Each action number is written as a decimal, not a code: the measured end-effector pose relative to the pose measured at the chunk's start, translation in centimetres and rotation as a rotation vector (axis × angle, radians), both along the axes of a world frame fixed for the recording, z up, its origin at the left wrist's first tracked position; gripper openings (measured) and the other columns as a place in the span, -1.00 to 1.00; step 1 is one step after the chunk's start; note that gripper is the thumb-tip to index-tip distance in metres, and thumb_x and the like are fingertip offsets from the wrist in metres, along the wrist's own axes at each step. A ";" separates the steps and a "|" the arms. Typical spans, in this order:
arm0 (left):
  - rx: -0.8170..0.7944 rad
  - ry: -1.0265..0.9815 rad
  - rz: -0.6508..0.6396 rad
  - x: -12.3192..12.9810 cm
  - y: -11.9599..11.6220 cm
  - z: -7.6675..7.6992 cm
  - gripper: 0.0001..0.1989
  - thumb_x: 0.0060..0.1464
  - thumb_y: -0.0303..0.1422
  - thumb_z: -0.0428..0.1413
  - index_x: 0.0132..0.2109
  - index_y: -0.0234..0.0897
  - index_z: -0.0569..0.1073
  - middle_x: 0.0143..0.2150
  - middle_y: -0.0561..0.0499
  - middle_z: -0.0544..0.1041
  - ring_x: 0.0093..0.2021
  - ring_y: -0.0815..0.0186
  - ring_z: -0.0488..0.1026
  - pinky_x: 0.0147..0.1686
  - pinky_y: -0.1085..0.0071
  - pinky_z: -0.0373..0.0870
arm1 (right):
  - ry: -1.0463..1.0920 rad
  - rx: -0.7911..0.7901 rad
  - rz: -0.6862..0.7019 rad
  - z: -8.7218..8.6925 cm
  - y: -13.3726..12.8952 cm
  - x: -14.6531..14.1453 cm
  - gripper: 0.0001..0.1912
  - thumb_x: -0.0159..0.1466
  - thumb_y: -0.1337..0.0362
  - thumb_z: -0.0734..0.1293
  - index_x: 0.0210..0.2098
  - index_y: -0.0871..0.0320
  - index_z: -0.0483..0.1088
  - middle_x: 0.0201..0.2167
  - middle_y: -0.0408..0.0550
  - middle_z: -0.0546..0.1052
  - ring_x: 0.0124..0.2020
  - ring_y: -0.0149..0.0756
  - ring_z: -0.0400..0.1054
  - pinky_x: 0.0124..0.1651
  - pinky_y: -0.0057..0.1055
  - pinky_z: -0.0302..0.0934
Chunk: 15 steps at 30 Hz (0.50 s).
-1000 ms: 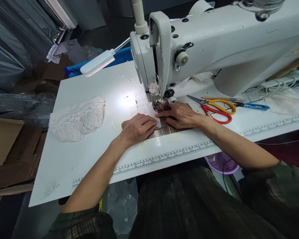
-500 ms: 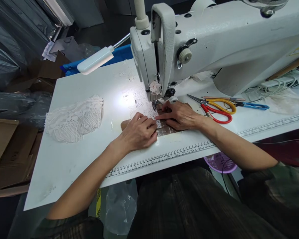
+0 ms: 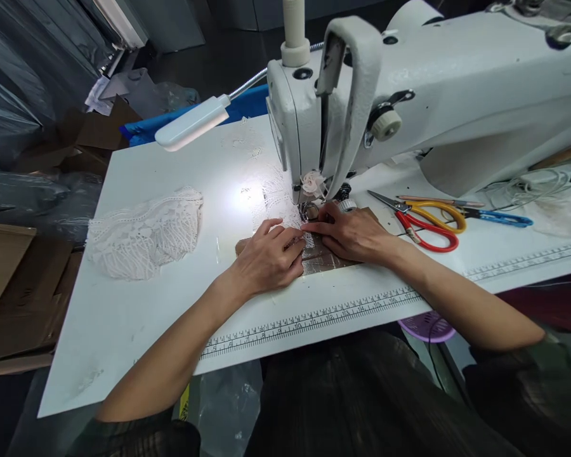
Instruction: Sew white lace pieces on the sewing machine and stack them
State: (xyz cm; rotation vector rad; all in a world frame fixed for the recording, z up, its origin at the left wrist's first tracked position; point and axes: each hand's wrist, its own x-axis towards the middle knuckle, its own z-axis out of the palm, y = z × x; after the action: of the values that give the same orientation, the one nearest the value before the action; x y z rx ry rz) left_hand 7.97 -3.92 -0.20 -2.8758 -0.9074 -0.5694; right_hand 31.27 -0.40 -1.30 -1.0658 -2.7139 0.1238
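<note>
White lace (image 3: 282,211) runs flat under the needle area of a white sewing machine (image 3: 295,120). My left hand (image 3: 272,257) lies on the near left of the lace, fingers bent and pressing it down. Opposite it, my right hand (image 3: 354,235) holds the lace edge beside the presser foot, its index finger stretched towards the left fingertips. Beneath both hands is a brown, shiny plate (image 3: 328,259). The fingertips partly hide the lace between them. A pale fabric rosette (image 3: 313,183) hangs on the machine head.
A folded lace piece (image 3: 145,235) lies on the left of the white table (image 3: 171,330). Red-and-yellow-handled scissors (image 3: 428,222) and a blue-handled tool (image 3: 504,218) lie right of my right hand. A lamp (image 3: 193,124) lights the lace. A printed ruler (image 3: 314,320) follows the front edge.
The view has shifted a little, so the machine appears further right and nearer. Both hands stay on the lace in nearly the same place by the presser foot.
</note>
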 end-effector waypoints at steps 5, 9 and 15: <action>0.016 0.018 0.044 0.1 0.1 -0.3 -0.76 0.19 -0.42 0.06 -0.07 -0.31 0.58 -0.09 -0.10 0.61 -0.26 0.18 0.55 0.19 -0.13 0.34 | 0.013 -0.026 -0.048 -0.2 0.1 -0.2 -0.58 0.39 0.23 0.20 0.19 -0.04 0.43 -0.11 0.10 0.50 -0.21 -0.12 0.31 -0.27 -0.27 0.14; 0.060 0.051 0.067 0.1 0.3 -0.5 -0.72 0.23 -0.33 0.03 -0.04 -0.31 0.57 -0.09 -0.09 0.62 -0.25 0.16 0.56 0.20 -0.17 0.31 | 0.027 -0.026 0.017 -0.4 -0.2 0.1 -0.55 0.36 0.27 0.21 0.21 0.00 0.41 -0.01 0.12 0.48 -0.19 -0.12 0.32 -0.24 -0.23 0.18; 0.016 0.058 0.084 0.0 0.5 -0.6 -0.66 0.23 -0.27 0.04 0.03 -0.32 0.56 -0.01 -0.15 0.60 -0.17 0.07 0.56 0.19 -0.25 0.28 | -0.006 -0.036 0.003 -0.1 -0.5 -0.1 -0.52 0.37 0.31 0.18 0.24 0.04 0.39 0.06 0.16 0.45 -0.13 -0.09 0.34 -0.20 -0.19 0.23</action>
State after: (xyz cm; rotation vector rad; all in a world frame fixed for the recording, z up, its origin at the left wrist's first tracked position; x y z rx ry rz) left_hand 7.98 -3.42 -0.78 -2.8080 -1.0041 -0.4805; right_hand 31.19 -0.86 -1.39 -1.0737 -2.7290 0.1710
